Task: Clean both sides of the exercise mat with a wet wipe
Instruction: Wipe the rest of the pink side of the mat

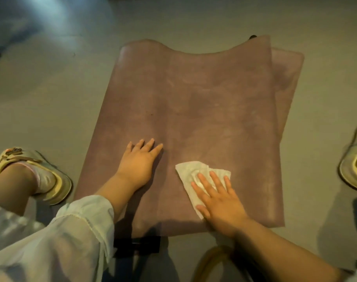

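Both your hands lie flat on the mat (194, 110), near its closest edge: the right hand (218, 202) presses the wipe (188, 173) down with straight fingers, and the left hand (139, 159) rests open beside it, holding nothing. From there the folded mat's long axis runs straight away from you across the floor (51, 88), so unwiped surface probably lies ahead of the right hand.

right hand (218, 202) pressing wipe (196, 174), mat (204, 102)

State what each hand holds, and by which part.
Nothing is gripped. The right hand presses flat on the near part of the wet wipe; the left hand rests flat on the exercise mat.
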Available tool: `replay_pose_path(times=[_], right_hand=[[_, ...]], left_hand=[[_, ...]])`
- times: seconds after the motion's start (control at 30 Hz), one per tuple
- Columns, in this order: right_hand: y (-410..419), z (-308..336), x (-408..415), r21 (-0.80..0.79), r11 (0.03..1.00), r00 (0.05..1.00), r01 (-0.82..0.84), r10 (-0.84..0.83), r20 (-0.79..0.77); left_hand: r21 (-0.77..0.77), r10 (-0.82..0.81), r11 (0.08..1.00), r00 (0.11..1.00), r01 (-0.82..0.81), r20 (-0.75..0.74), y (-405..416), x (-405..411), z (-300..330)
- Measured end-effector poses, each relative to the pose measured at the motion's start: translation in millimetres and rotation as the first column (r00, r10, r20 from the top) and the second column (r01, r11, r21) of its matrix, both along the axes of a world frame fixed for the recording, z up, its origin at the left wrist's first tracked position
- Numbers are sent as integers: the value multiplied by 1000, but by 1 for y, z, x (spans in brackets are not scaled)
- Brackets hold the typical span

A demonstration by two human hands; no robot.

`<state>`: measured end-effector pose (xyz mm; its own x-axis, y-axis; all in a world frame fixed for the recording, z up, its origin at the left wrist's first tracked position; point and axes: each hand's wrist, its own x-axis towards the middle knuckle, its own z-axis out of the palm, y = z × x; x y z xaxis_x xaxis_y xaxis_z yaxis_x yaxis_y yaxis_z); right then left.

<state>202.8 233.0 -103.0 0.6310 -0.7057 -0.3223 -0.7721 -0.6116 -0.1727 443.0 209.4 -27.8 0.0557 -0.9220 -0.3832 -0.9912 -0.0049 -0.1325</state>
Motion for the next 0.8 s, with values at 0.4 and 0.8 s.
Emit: replay_pose_path(times=[0.4,0.8], right_hand=[[-52,37,-13,503,801,614,324,-583,532],[-59,49,-14,528,809,578,259,-568,586]], left_hand=[[-170,-181,979,856,112,-484,-13,-85,11],[268,267,960,579,-87,-770,-17,-112,-2]])
